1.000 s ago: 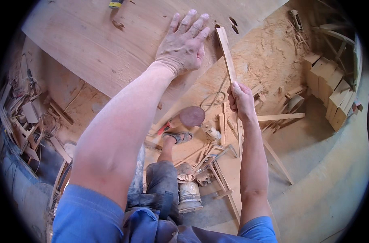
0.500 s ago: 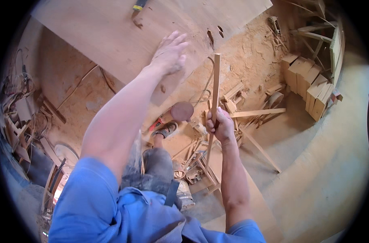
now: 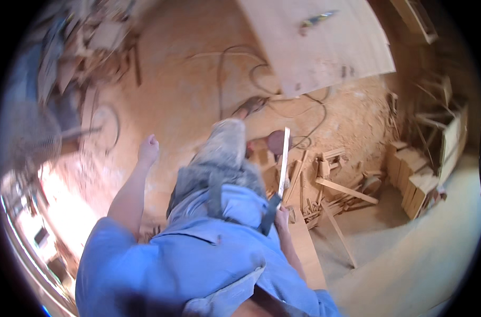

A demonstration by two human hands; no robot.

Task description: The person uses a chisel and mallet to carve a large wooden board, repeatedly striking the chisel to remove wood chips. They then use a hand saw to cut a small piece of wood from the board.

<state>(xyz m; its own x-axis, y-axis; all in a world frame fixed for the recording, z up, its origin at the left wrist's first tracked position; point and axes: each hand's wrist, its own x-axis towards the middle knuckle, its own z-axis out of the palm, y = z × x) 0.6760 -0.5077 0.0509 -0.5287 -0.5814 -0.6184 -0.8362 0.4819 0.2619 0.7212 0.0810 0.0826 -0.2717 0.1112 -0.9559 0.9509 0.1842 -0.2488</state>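
My right hand (image 3: 283, 215) is low beside my right hip, closed round the lower part of a narrow wooden strip (image 3: 284, 161). The strip stands up past my waist, pointing forward, and its lower end is hidden. My left hand (image 3: 149, 149) hangs out to the left over the dusty floor, slightly blurred. Its fingers look curled in, and nothing shows in them. Ahead to the right is a large pale board (image 3: 325, 50), with a yellow and dark tool (image 3: 317, 20) lying on it.
Cables (image 3: 261, 79) loop across the sawdust-covered floor. A round reddish-brown disc (image 3: 278, 141) lies near my legs. Wood offcuts (image 3: 325, 185) and stacked boards (image 3: 409, 177) are to the right. More scraps (image 3: 100, 45) are heaped at the far left, near a fan-like wire guard (image 3: 26, 134).
My left hand has come off the board and swung down to the left. My body has turned left and stepped, so the board sits farther right. The right hand is lower, still holding the strip.
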